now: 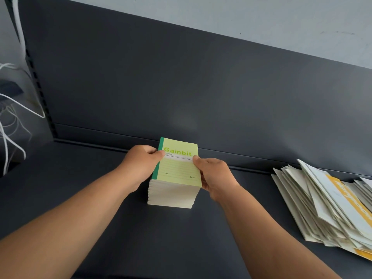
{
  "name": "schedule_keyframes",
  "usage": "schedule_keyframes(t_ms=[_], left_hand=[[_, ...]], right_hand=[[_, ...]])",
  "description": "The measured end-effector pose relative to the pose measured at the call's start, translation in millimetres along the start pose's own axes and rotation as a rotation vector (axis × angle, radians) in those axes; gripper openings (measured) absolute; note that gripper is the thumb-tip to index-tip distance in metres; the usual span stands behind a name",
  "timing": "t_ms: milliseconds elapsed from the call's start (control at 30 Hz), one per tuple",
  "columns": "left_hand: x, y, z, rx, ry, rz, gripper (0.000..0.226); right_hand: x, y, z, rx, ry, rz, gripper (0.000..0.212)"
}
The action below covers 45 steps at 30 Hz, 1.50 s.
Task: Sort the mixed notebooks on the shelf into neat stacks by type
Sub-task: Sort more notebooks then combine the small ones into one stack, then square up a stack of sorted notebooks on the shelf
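stack location: green stack (174,190) stands mid-shelf (100,208), near the back lip and squared up, right between both hands.
left hand: left hand (138,164) clamps the spine side, thumb on the top cover and fingers wrapped down the edge.
right hand: right hand (215,174) clamps the opposite long edge, thumb on top.
key relation: the stack's long axis runs away from the person toward the back panel (181,87). The hands sit on its two long sides. The loose pile (322,208) lies well apart to the right, nearer the right hand.
materials: thin paper notebooks, matte pale-green cover with a darker green spine strip and cream page edges. The pile is fanned and slanted, white and yellow covers.
shelf: dark matte metal, flat.
step, likely: squaring the green stack; the pile is unsorted.
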<state>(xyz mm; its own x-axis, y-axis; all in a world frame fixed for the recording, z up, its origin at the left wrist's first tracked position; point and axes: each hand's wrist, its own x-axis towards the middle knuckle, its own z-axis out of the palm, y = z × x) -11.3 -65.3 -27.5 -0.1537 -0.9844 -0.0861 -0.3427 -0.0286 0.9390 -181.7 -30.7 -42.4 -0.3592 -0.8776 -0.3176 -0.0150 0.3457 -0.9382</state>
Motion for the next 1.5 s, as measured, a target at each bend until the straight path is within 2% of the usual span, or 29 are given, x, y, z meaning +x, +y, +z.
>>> schedule_keyframes(t_ms=[100, 133, 233, 333, 367, 433, 533, 633, 733, 900, 1500], left_hand=[[-3, 0, -4, -0.065, -0.108, -0.03, 0.023], [-5, -2, -7, -0.077, -0.164, -0.038, 0.036], [-11, -21, -16, -0.045, -0.275, -0.004, 0.108], [-25, -41, -16, 0.03, -0.355, 0.056, 0.129], [-27, -49, -14, 0.098, -0.34, 0.064, 0.131], [-29, -65, -12, 0.272, -0.254, 0.112, 0.122], [-28, -76, -9, 0.43, -0.17, 0.231, 0.089], [-31, -78, -2, 0.527, -0.132, 0.286, 0.071], [-32, -78, 2, 0.556, -0.104, 0.325, 0.061], [-30, -77, 4, 0.525, -0.092, 0.317, 0.057], [-24, -63, 21, 0.516, -0.101, 0.26, 0.058]], right_hand=[[-5, 4, -5, -0.09, -0.038, -0.033, 0.037], [-8, 7, -8, -0.101, -0.079, -0.062, 0.041], [-15, 26, -18, -0.121, -0.216, -0.175, 0.053], [-23, 50, -23, -0.162, -0.261, -0.22, 0.088], [-26, 56, -22, -0.247, -0.26, -0.254, 0.082], [-31, 64, -17, -0.499, -0.207, -0.354, 0.063], [-35, 73, -11, -0.832, -0.048, -0.448, 0.072], [-35, 78, -4, -0.946, -0.015, -0.438, 0.063], [-30, 82, 0, -0.931, 0.04, -0.492, 0.054], [-28, 82, 2, -0.907, 0.087, -0.55, 0.048], [-28, 66, -11, -0.9, 0.07, -0.411, 0.035]])
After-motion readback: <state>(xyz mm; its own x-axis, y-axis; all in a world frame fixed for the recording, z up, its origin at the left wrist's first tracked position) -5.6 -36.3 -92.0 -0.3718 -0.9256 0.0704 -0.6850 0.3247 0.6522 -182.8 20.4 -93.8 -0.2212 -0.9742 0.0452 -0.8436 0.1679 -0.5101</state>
